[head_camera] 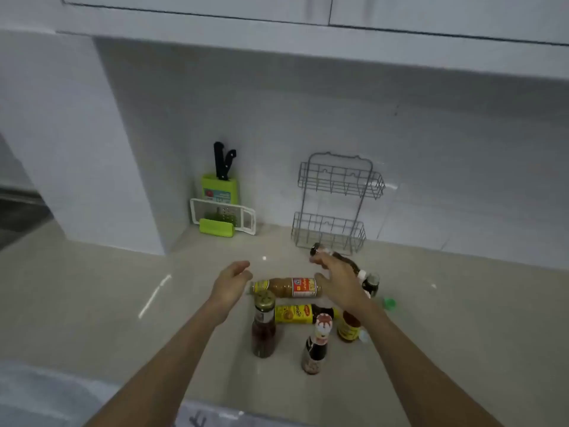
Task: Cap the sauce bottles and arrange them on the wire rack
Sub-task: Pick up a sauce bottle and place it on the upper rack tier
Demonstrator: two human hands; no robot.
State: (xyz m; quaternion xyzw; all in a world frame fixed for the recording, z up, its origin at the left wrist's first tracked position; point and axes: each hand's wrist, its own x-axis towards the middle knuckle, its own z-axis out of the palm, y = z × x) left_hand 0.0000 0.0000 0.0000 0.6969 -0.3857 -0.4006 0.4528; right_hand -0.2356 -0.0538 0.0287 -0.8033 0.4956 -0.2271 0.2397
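A grey two-tier wire rack (334,208) leans on the back wall with both baskets bare. Several sauce bottles lie or stand on the beige counter before it. My right hand (341,282) grips a dark bottle (341,258), tilted with its dark cap toward the rack's lower basket. My left hand (232,282) hovers open at the left end of a lying brown sauce bottle (291,287). Nearer me are a lying yellow-labelled bottle (294,314), an upright gold-capped bottle (263,331) and an upright red-and-white-capped bottle (316,346). My right forearm partly hides a yellow-labelled jar (348,329).
A small dark bottle (371,283) and a loose green cap (389,302) sit right of my right hand. A green knife block (220,189) and a white grater (224,218) stand in the back corner. A white cabinet (277,41) overhangs the counter.
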